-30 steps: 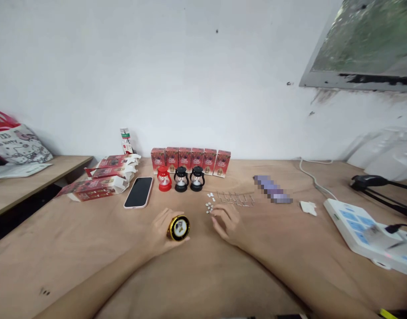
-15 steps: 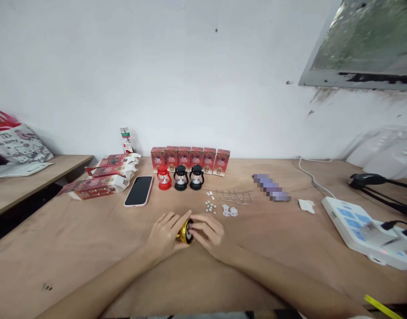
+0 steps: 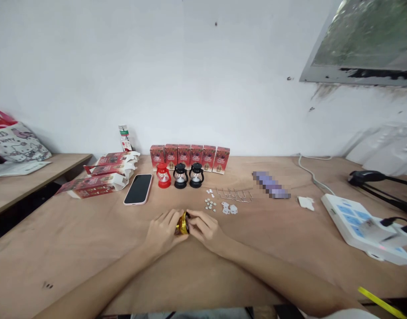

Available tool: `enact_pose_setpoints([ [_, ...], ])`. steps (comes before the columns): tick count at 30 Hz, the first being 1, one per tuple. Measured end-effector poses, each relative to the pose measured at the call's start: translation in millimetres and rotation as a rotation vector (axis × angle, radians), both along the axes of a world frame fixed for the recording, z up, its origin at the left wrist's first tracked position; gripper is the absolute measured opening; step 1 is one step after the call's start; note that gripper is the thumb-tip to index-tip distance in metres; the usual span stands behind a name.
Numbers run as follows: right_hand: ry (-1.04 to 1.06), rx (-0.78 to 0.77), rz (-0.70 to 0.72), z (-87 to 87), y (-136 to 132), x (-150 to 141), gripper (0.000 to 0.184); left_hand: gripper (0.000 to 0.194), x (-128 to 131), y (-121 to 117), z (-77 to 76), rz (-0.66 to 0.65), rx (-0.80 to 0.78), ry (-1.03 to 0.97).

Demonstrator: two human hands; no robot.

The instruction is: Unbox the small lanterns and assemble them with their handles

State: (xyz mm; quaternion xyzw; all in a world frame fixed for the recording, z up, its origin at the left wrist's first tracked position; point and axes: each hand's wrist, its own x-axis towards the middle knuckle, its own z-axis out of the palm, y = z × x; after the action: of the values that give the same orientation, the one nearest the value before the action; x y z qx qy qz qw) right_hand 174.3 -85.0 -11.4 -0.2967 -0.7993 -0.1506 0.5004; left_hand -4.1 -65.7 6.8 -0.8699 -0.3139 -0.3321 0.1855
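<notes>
In the left hand [image 3: 162,229] gleams a gold object [image 3: 183,225]

I can see one small, shiny gold piece [image 3: 183,224], rounded, with a bright rim and a dark end just showing beyond it. It's tipped on its side, that end facing right, gripped in the left hand [image 3: 161,231] while the right hand [image 3: 208,230] has its fingertips at the dark end. It's around the middle of the table [image 3: 273,232], toward the near side; fingers cover much of it.
</notes>
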Motion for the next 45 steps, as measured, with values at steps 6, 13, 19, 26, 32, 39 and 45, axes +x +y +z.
enact_pose_setpoints([
  [6, 0.021, -0.093, 0.000, -3.3, 2, 2, 0.010, 0.030, 0, 1, -0.5, -0.023, -0.015, -0.006],
  [13, 0.043, -0.116, 0.002, -5.8, 3, 1, 0.009, 0.028, 1, 0, -0.2, -0.018, -0.030, -0.020],
  [19, 0.079, -0.166, 0.025, -2.7, 3, 2, 0.012, 0.028, 1, -1, 1.4, -0.014, -0.042, -0.023],
  [26, 0.135, -0.216, 0.085, 4.0, 1, 2, 0.008, 0.029, 2, -1, 4.3, -0.037, -0.016, -0.057],
  [32, 0.120, -0.256, 0.105, 4.1, 2, 2, 0.009, 0.029, 1, -2, 4.9, -0.051, -0.017, -0.055],
  [39, 0.059, -0.319, 0.076, 2.5, 3, 4, 0.007, 0.029, 0, -1, 4.5, -0.043, -0.071, -0.059],
  [45, 0.115, -0.335, 0.111, 1.3, 5, 5, 0.007, 0.031, -1, 0, 3.8, -0.048, -0.125, -0.074],
])
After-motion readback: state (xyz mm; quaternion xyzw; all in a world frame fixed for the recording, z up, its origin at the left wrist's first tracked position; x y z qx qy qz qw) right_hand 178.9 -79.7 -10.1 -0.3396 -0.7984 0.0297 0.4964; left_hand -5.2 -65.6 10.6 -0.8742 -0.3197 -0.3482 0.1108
